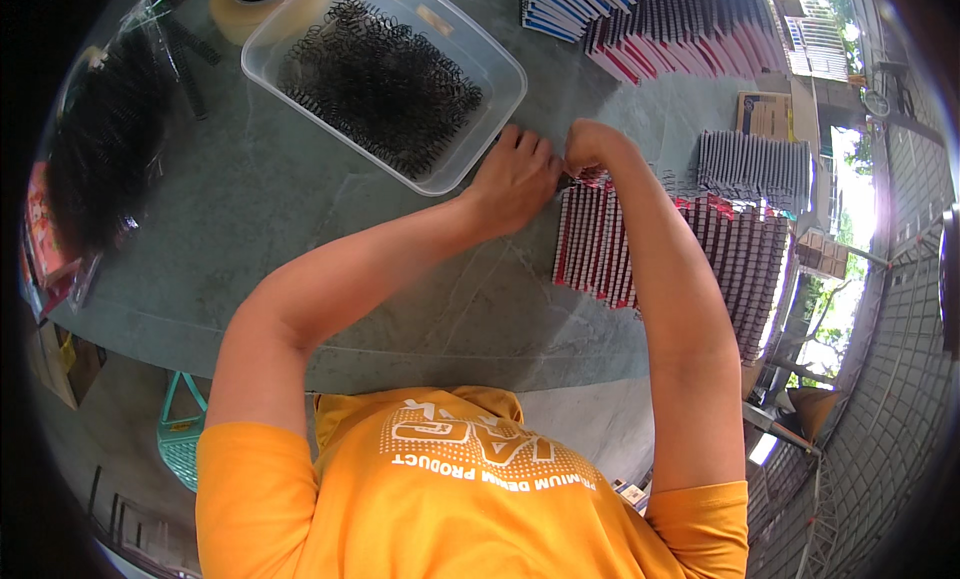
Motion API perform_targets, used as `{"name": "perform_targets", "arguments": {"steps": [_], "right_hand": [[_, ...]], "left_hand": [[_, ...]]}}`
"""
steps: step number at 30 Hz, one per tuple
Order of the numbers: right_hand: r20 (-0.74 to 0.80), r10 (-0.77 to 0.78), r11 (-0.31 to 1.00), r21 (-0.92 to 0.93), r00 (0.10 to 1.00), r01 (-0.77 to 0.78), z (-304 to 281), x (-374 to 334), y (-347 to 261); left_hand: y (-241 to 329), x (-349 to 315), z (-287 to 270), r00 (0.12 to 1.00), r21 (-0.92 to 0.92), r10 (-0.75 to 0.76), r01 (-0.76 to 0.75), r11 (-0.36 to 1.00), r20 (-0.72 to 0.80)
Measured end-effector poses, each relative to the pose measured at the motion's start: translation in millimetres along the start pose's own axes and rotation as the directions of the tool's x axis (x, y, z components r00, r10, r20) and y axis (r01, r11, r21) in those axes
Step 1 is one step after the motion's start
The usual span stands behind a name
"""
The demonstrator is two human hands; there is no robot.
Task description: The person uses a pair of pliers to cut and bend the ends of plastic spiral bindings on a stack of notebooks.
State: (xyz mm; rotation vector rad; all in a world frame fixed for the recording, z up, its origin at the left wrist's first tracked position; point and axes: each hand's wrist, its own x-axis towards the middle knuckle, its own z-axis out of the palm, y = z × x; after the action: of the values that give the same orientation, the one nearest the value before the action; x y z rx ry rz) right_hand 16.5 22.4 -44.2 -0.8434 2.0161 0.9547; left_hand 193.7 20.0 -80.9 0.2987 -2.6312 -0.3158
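My left hand (515, 181) is on the grey-green table, just beside the near right corner of a clear plastic tub (262, 63). Its fingers are curled, and whatever they hold is hidden. A heap of short black wire coils (385, 89) fills the middle of the tub. Close to the left hand, my right hand (594, 147) is closed like a fist at the far end of a row of red-and-white spiral-bound notebooks (590, 234). I cannot make out what lies in its fingers. The right forearm crosses over the notebooks and hides part of them.
More bound notebooks (735, 259) stand to the right, with a grey-edged stack (752, 164) behind them. Blue and pink-edged books (690, 39) line the far side. A roll of tape (240, 17) sits behind the tub. Bagged black coils (110, 139) lie far left.
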Motion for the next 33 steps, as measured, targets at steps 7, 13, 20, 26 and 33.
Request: {"name": "perform_targets", "arguments": {"steps": [7,13,20,26,33], "right_hand": [[-0.008,-0.025,0.999,-0.021,1.000,0.025,-6.5,-12.7,-8.2],[-0.015,-0.104,0.994,0.012,0.994,0.104,-0.6,4.6,8.3],[-0.031,-0.061,0.996,-0.065,0.998,0.059,-3.9,-0.8,-1.7],[-0.048,-0.085,0.995,-0.059,0.995,0.082,-1.5,2.7,6.1],[0.052,-0.137,0.991,0.017,0.989,0.136,-4.7,-1.2,5.3]], "left_hand": [[-2.8,1.1,5.0,0.992,-0.101,-0.018,0.031,0.994,0.127],[-1.5,-4.5,8.8,0.984,-0.179,-0.071,0.100,0.979,0.161],[-1.4,-2.4,-5.0,0.997,-0.077,-0.050,0.055,0.995,0.064],[6.2,4.1,1.4,0.999,-0.033,-0.033,0.034,0.999,0.042],[2.5,-0.1,14.5,0.975,-0.217,-0.084,0.129,0.968,0.204]]}}
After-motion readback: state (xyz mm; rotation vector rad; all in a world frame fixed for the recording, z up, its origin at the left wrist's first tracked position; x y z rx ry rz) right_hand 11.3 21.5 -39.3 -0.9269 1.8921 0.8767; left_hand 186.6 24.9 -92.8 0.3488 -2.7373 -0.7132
